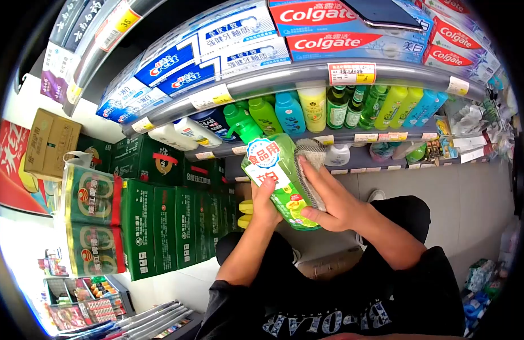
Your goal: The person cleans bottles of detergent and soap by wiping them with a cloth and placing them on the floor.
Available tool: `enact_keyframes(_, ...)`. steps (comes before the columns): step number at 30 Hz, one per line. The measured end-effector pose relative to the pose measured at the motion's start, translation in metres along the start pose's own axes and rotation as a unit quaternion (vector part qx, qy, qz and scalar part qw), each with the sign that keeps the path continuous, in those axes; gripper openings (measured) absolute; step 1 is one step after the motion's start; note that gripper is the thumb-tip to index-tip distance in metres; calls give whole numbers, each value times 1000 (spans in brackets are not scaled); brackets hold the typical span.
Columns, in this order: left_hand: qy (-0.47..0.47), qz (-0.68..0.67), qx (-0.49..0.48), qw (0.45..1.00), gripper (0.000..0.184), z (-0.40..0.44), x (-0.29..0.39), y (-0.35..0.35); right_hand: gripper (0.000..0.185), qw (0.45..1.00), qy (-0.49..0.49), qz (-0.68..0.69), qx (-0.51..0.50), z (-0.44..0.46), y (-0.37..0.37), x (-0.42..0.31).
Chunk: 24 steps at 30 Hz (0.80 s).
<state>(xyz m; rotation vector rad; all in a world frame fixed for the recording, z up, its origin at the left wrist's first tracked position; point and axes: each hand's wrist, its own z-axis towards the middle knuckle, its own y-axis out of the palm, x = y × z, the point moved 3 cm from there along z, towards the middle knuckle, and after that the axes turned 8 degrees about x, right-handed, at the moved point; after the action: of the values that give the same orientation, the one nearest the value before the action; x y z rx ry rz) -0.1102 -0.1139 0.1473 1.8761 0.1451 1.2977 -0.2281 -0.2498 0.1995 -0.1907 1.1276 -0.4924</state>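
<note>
A green pump bottle of dish soap [290, 195] is tilted in front of me, its pump head toward the shelf. My left hand [265, 205] grips it from the left side, thumb across the label. On the other side, my right hand [336, 199] holds a grey checked cloth [311, 156] pressed flat along the bottle's side. The fingers of that hand lie over the cloth, and its thumb rests near the bottle's base. Beyond the pump stands a row of bottles, among them a green bottle [264, 116] and a blue bottle [289, 113].
Toothpaste boxes [330, 45] fill the upper shelf, with a dark phone [381, 12] lying on them. Price tags line the shelf edge [296, 72]. Green beer cartons [165, 226] are stacked at the left. Packaged goods [482, 277] stand at the lower right.
</note>
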Motion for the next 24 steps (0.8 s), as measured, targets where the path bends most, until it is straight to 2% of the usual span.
enact_keyframes(3,59,57,-17,996,83,-5,7,11,97,997,-52,15,56,6,-2,2)
enact_keyframes(7,102,145,-53,983,76,-13,9,21,107,992,-50,44,103,11,-7,5)
enact_keyframes(10,128,184,-75,972,75,-14,9,26,102,992,-43,46,105,14,-15,4)
enact_keyframes(11,123,190,-86,970,77,-12,9,25,95,991,-34,62,118,13,-16,5)
enact_keyframes(14,135,228,-109,958,81,-8,8,18,103,996,-16,35,78,13,-20,7)
enact_keyframes(15,129,232,-120,956,87,-5,8,17,98,995,-3,41,85,13,-22,5)
enact_keyframes(18,142,274,-139,941,90,-6,9,25,87,993,1,60,106,14,-24,10)
enact_keyframes(23,157,325,-123,924,91,-7,5,22,86,994,10,68,90,15,-30,15)
enact_keyframes(24,175,364,-138,904,92,-6,5,17,87,995,11,73,65,16,-30,16)
